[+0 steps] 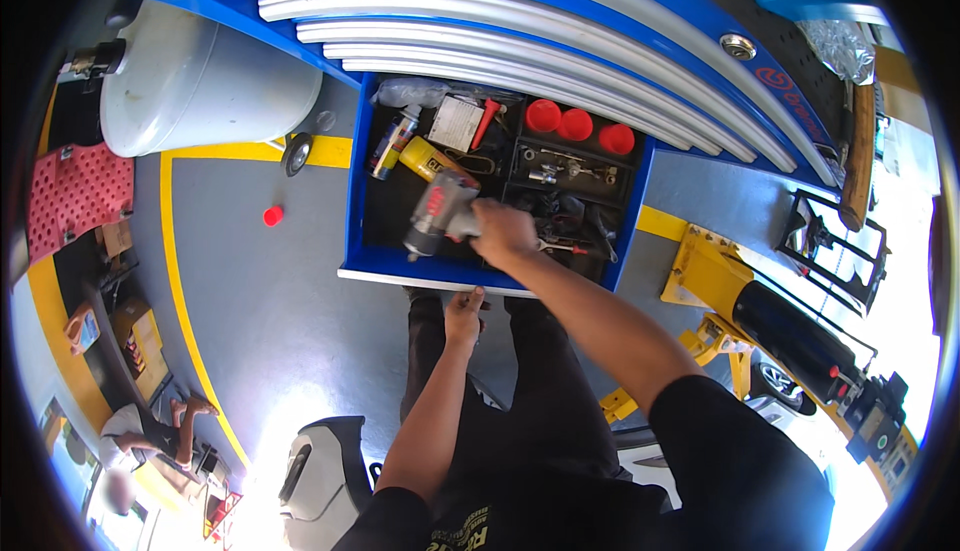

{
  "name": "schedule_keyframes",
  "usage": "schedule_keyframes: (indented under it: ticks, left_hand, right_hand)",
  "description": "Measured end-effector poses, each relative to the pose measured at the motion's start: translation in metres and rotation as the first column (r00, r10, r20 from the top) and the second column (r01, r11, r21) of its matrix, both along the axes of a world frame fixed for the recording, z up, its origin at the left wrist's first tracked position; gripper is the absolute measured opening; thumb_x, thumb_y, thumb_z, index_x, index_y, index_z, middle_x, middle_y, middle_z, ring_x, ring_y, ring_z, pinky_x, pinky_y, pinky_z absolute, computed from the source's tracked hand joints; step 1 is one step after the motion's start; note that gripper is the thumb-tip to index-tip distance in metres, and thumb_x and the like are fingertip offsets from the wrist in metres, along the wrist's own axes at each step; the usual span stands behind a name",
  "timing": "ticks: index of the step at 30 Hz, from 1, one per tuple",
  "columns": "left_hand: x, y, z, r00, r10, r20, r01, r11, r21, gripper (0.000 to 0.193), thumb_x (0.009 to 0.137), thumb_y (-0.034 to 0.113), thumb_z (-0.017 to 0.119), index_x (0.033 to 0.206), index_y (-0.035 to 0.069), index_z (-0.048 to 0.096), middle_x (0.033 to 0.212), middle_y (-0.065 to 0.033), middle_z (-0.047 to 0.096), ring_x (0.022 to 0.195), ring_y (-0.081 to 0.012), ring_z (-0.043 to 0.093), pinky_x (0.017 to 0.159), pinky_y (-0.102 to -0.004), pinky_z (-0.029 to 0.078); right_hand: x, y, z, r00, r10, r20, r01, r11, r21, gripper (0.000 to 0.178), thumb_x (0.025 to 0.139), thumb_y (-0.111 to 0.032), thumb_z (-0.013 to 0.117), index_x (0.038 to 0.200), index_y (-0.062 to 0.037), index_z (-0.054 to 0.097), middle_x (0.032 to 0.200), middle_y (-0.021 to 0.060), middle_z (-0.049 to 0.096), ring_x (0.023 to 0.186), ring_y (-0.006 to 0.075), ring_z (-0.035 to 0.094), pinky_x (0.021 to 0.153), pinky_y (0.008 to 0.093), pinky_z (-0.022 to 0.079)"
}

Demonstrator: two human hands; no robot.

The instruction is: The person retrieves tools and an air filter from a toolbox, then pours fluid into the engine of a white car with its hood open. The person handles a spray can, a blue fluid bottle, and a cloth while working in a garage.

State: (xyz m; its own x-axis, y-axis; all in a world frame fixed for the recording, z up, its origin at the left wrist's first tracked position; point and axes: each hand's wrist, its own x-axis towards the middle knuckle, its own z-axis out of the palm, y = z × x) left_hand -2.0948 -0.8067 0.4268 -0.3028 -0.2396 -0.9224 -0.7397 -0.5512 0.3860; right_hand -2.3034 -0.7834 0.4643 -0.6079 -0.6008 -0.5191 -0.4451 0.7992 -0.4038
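My right hand (503, 235) is wrapped round the handle of a grey cordless impact wrench (436, 213) with red markings. The wrench hangs over the left part of an open blue drawer (354, 213), its nose pointing toward the front edge. Just in front of the drawer's silver lip, my left hand (463, 319) is closed; a dark bit shows by its fingers, too small to name. Behind the wrench lie a yellow can (424, 158), a spray can (395, 141), a white card (456, 123) and a red-handled tool (486, 123).
Three red cups (574, 124) and metal sockets (565, 168) fill the drawer's right compartments. A pale tank (210, 76) stands left, and a red cup (273, 216) sits on the floor. Yellow-and-black lifting equipment (780, 321) is at right. Another person (140, 441) sits far lower left.
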Motion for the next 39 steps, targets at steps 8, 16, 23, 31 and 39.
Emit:
schedule_keyframes:
  ticks: [8, 16, 23, 31, 39]
  left_hand:
    - [0.007, -0.045, 0.006, 0.993, -0.12, 0.015, 0.111, 0.955, 0.274, 0.028, 0.1, 0.031, 0.068, 0.101, 0.003, 0.066, 0.082, -0.0089, 0.069, 0.052, -0.0148, 0.06, 0.046, -0.0293, 0.047]
    - [-0.05, -0.077, 0.073, 0.918, 0.351, -0.186, -0.278, 0.903, 0.328, 0.044, 0.101, 0.014, 0.056, 0.144, 0.007, 0.046, 0.116, -0.014, 0.065, 0.095, -0.0231, 0.068, 0.087, -0.0392, 0.056]
    - [-0.029, -0.008, 0.105, 0.985, 0.17, 0.03, -0.17, 0.929, 0.327, 0.061, 0.102, 0.021, 0.053, 0.158, 0.006, 0.031, 0.139, -0.0164, 0.057, 0.123, -0.0323, 0.06, 0.103, -0.0428, 0.051]
    - [-0.059, -0.029, 0.005, 0.958, 0.23, 0.171, -0.27, 0.925, 0.268, 0.041, 0.097, 0.013, 0.057, 0.131, -0.007, 0.05, 0.13, -0.0203, 0.059, 0.124, -0.0364, 0.06, 0.106, -0.0476, 0.051]
    - [-0.139, -0.065, 0.081, 0.828, -0.555, -0.081, 0.561, 0.82, 0.114, 0.053, 0.097, 0.019, 0.057, 0.146, -0.001, 0.049, 0.132, -0.015, 0.069, 0.112, -0.0257, 0.069, 0.098, -0.0426, 0.051]
  right_hand:
    - [0.073, -0.068, -0.086, 0.971, -0.159, 0.176, 0.165, 0.986, -0.016, 0.058, 0.077, -0.03, 0.084, 0.122, -0.0064, 0.057, 0.123, 0.0183, 0.061, 0.115, 0.0386, 0.063, 0.09, 0.0466, 0.056]
    - [0.066, -0.01, -0.026, 0.764, -0.331, 0.555, 0.48, 0.865, -0.145, 0.056, 0.092, -0.046, 0.073, 0.133, -0.0088, 0.062, 0.121, 0.0164, 0.065, 0.112, 0.0339, 0.062, 0.093, 0.0492, 0.053]
    - [-0.053, 0.132, 0.036, 0.317, -0.607, 0.729, 0.798, 0.586, 0.141, 0.037, 0.094, -0.036, 0.073, 0.115, -0.0061, 0.066, 0.087, 0.0074, 0.069, 0.076, 0.0172, 0.068, 0.06, 0.0351, 0.054]
    - [-0.18, 0.163, 0.009, -0.132, 0.027, 0.991, 0.778, -0.617, 0.12, 0.018, 0.098, -0.012, 0.055, 0.116, -0.0122, 0.059, 0.108, 0.006, 0.067, 0.107, 0.0195, 0.069, 0.095, 0.0418, 0.056]
    - [-0.148, 0.169, 0.034, -0.122, -0.121, 0.985, 0.847, -0.529, 0.04, 0.025, 0.096, -0.006, 0.057, 0.121, -0.0006, 0.054, 0.122, 0.0111, 0.059, 0.129, 0.0273, 0.061, 0.104, 0.0572, 0.056]
